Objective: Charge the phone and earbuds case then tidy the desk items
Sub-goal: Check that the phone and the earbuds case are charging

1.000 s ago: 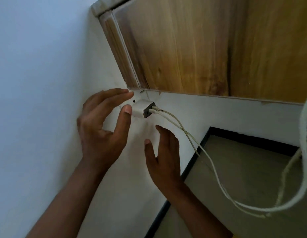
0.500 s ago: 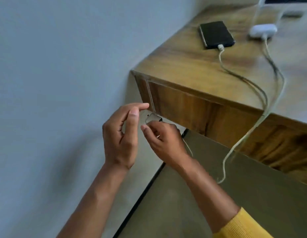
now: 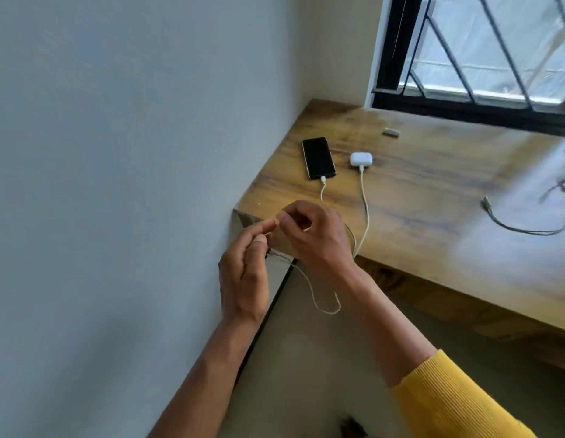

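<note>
On the wooden desk (image 3: 432, 191), phone (image 3: 318, 158) and earbuds case (image 3: 361, 159) lie cabled; both hands' finger grips unclear.

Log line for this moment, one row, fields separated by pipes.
phone: on desk, cabled | earbuds case: on desk, cabled | left hand: empty, fingers loose | right hand: curled, empty | loose cable: untidied

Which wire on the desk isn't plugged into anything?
The grey cable lying far right on the desk: its plug end lies bare on the wood. The two white cables run into the phone and the earbuds case.
</note>
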The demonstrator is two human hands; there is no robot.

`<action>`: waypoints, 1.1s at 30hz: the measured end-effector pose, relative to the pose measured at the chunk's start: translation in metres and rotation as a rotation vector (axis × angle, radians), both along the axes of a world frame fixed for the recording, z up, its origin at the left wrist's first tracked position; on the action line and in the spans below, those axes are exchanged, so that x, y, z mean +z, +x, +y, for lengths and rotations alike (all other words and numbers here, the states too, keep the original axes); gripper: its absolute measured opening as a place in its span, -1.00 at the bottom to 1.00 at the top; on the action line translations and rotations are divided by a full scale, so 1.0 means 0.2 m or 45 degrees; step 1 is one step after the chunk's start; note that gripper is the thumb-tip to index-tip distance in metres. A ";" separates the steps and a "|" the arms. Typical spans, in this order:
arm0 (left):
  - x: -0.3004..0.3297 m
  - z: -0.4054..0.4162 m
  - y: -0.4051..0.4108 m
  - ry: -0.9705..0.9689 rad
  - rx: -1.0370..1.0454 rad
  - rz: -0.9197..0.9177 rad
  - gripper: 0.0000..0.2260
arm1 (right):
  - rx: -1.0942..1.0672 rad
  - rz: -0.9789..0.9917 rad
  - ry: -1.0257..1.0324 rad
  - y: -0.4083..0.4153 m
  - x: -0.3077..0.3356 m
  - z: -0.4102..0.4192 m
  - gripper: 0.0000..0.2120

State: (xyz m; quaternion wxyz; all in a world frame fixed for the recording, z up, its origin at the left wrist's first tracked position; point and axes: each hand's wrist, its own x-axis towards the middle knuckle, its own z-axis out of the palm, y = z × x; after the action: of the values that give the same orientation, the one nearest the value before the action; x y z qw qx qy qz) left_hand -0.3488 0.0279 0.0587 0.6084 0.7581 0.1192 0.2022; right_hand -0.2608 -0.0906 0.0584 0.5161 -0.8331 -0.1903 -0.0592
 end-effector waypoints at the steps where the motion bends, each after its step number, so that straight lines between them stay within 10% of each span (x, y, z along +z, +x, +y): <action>1: 0.04 -0.01 0.00 -0.020 0.001 0.037 -0.63 | -0.036 0.025 0.006 0.00 0.05 -0.02 -0.85; 33: -0.21 -0.19 1.32 -0.158 0.093 0.714 -0.64 | -0.166 0.706 -0.204 1.28 -0.19 -0.37 -0.77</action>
State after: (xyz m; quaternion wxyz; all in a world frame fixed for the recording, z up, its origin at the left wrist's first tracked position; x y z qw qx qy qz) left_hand -0.0844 -0.0109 0.0163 0.5894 0.7409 0.3221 -0.0013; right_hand -0.0046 -0.1644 0.0210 0.4761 -0.8660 0.0078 0.1527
